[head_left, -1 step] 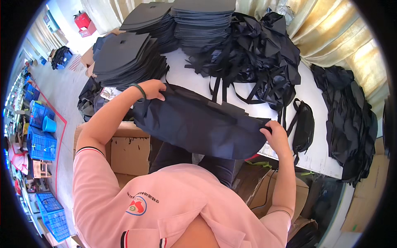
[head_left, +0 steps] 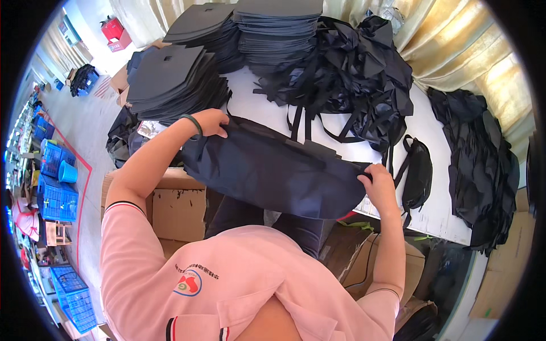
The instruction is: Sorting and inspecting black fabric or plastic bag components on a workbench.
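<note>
A wide piece of black fabric (head_left: 278, 170), perhaps a bag panel, is stretched between my two hands over the near edge of the white table (head_left: 242, 91). My left hand (head_left: 211, 123) is closed on its upper left corner, thumb toward me. The right hand (head_left: 377, 183) pinches the opposite end, lower and nearer. The cloth sags between them, and its lower edge hangs above my lap. Black straps (head_left: 309, 122) lie just beyond its top edge. To the right of my right hand rests a small black pouch (head_left: 419, 173) with a strap.
Stacks of dark grey sheets (head_left: 165, 77) stand at the back left. A heap of black fabric pieces with straps (head_left: 364, 74) covers the back middle. More black fabric (head_left: 478, 159) hangs over the right edge. An open cardboard box (head_left: 179, 213) sits below the table, left of my legs.
</note>
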A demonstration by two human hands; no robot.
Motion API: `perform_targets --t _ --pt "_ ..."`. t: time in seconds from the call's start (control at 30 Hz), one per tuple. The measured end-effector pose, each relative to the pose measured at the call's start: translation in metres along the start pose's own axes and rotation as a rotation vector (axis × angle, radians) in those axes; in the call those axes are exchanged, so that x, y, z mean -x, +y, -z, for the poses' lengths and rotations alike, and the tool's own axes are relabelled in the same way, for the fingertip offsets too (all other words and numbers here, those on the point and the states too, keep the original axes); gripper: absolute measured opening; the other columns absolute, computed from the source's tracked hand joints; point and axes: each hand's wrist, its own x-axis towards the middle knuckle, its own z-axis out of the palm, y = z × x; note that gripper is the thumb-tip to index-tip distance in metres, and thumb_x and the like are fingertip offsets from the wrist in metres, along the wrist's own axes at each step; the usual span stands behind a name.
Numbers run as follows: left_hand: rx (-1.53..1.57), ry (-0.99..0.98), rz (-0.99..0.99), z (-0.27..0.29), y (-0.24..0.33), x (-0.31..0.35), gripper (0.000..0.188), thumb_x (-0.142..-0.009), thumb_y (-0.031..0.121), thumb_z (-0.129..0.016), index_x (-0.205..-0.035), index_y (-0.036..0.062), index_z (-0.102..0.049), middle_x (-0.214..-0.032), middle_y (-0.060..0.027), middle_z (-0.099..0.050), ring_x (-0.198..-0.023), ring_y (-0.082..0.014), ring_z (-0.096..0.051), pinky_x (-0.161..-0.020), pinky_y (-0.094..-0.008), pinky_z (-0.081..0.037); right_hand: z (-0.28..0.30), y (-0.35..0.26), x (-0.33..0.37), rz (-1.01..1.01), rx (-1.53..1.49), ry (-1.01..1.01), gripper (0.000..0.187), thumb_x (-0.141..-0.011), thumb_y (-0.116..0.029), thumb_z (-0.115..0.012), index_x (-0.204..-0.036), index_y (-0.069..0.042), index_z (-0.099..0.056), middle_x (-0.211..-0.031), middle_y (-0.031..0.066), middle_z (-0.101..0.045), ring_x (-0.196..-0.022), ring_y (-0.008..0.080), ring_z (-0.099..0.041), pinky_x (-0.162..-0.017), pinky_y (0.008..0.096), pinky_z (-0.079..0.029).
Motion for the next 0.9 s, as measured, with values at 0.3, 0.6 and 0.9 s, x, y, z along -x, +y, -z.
perform_targets --t 0.3,0.6,0.9 --pt "-0.043 0.005 0.034 -0.006 -0.008 -0.019 0.032 -0.078 0.016 -0.078 -0.104 -0.0001 -0.069 -0.101 -0.0191 -0.070 -0.098 -0.0370 -0.066 -0.085 -0.0424 -0.051 -0.063 -0.088 -0.006 0.355 -0.006 -0.230 0.081 -0.079 -0.038 -0.075 -0.147 -0.010 -0.040 -0.154 0.0152 -0.034 -0.144 0.0339 -0.029 -0.119 0.0476 -0.023" --pt "-0.085 0.113 0.082 0.074 -0.013 0.074 0.018 -0.079 0.004 -0.070 -0.096 -0.0007 -0.067 -0.078 -0.0140 -0.069 -0.074 -0.0272 -0.068 -0.068 -0.0385 -0.052 -0.071 -0.082 -0.006 0.317 0.053 -0.446 0.090 -0.083 -0.052 -0.067 -0.154 -0.014 -0.027 -0.162 0.0134 -0.020 -0.149 0.0313 -0.018 -0.123 0.0457 -0.013" --pt "0.267 0.197 0.098 0.110 0.044 0.121 0.023 -0.088 0.024 -0.071 -0.092 0.0019 -0.067 -0.071 -0.0049 -0.064 -0.058 -0.0124 -0.061 -0.051 -0.0286 -0.048 -0.034 -0.121 -0.061 0.381 -0.324 -0.095 0.081 -0.077 -0.017 -0.080 -0.147 -0.009 -0.040 -0.146 0.0181 -0.046 -0.129 0.0357 -0.050 -0.107 0.0463 -0.039"
